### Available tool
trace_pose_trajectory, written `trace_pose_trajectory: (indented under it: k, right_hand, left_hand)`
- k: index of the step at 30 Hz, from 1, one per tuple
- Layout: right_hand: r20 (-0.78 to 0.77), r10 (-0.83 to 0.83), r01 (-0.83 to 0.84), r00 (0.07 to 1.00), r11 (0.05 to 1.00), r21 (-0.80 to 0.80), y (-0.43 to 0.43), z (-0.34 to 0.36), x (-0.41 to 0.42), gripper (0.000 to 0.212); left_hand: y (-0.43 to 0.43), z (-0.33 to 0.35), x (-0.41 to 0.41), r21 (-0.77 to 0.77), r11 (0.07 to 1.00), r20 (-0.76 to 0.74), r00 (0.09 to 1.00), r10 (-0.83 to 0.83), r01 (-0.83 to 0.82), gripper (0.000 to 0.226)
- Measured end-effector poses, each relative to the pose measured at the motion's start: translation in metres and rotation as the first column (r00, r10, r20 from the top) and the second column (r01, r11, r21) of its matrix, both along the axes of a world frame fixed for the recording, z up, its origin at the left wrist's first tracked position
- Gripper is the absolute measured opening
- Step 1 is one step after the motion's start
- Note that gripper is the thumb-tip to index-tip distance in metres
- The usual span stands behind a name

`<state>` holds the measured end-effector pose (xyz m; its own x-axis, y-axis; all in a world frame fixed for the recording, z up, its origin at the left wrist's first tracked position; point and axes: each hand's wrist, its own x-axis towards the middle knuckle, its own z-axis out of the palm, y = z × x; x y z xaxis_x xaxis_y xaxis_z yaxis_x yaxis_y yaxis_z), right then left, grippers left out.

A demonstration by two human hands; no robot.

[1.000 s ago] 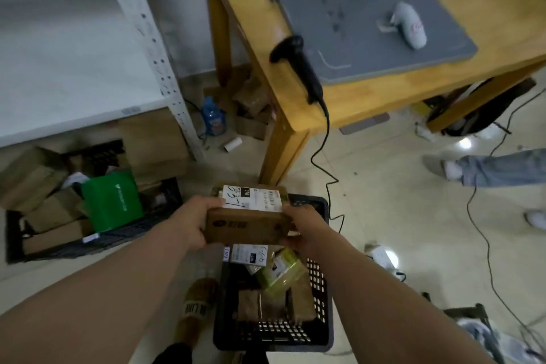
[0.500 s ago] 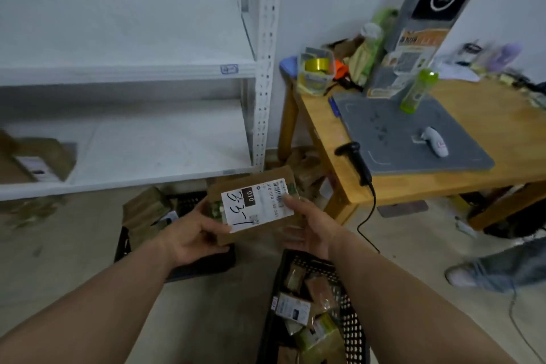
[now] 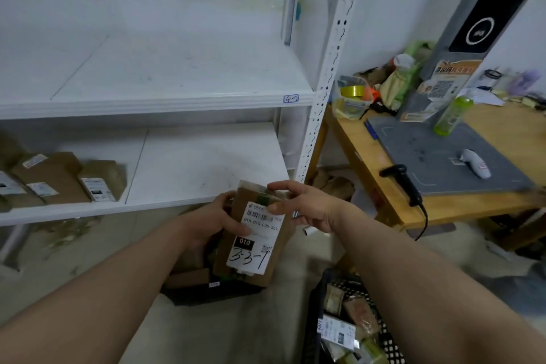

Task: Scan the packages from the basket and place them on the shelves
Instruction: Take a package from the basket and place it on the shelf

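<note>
Grips the box [image 3: 256, 245] in the left hand [image 3: 211, 223], pinches its top with the right hand [image 3: 310, 207] — probably needs the scanner [image 3: 405, 184] next

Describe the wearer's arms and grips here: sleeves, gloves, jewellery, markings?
Both are bare. The left grip and right grip wear no gloves, and no rings show. The left forearm and right forearm are uncovered to the frame edge: no sleeve, watch, wristband, strap or cable in view. No tattoos or markings that I can make out, though the picture is soft.
</note>
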<state>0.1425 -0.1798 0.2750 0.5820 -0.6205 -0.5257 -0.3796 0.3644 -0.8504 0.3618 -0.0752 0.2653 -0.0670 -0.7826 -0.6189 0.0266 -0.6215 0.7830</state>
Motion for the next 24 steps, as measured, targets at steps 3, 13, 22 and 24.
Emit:
trace_pose_trajectory:
  k: [3,13,22,24]
  right_hand:
    - [0.011,-0.019,0.019,1.0,1.0,-0.007,0.001,-0.002,0.012,0.056]
    - [-0.047,-0.2,0.201,0.979,0.979,0.028,-0.052,-0.023,-0.005,0.049]
    - [-0.07,-0.347,0.346,0.935,0.938,-0.022,-0.144,-0.027,-0.053,0.036]
    - [-0.112,-0.457,0.451,0.882,0.889,-0.074,-0.169,-0.032,-0.075,0.03]
  left_hand:
    - [-0.006,0.002,0.004,-0.01,0.999,0.069,0.996,-0.051,0.052,0.089]
    - [-0.066,-0.021,-0.022,0.004,0.999,0.173,0.984,-0.039,0.039,0.045]
    - [-0.169,-0.031,-0.076,-0.069,0.997,0.238,0.971,0.001,0.016,0.121]
    - [-0.193,-0.032,-0.091,-0.082,0.996,0.284,0.959,0.003,0.021,0.116]
